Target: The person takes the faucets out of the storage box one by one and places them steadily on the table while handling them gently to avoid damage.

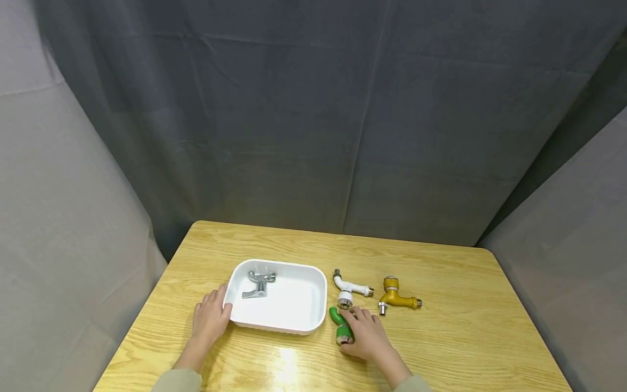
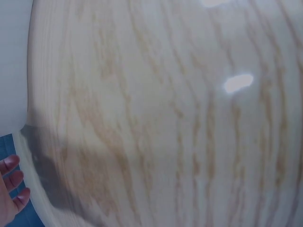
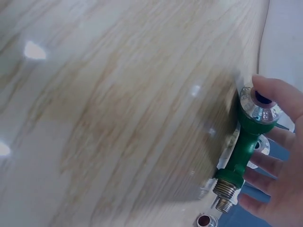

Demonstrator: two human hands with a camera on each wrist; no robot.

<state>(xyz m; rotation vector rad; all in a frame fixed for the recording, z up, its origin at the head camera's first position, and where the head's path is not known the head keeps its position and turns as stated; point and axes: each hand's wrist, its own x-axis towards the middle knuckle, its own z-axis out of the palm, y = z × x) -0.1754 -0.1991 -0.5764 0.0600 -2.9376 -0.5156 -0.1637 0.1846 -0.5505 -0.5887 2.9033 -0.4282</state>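
My right hand [image 1: 364, 335] grips a green faucet [image 1: 344, 333] just right of the white tray [image 1: 279, 329]. In the right wrist view, the thumb lies on the silver end cap and the fingers run along the far side of the green faucet [image 3: 242, 153], whose threaded end points down. My left hand [image 1: 210, 318] rests against the tray's left end, with fingertips and thumb at the rim. Loosely extended fingers [image 2: 14, 178] show in the left wrist view. A chrome faucet [image 1: 261, 285] lies inside the tray, toward its left side.
Behind my right hand, a white faucet [image 1: 349, 286] lies on the wooden table [image 1: 470, 326]. A yellow faucet [image 1: 399, 298] lies farther right. Grey curtains [image 1: 274, 136] stand behind the table and at both sides.
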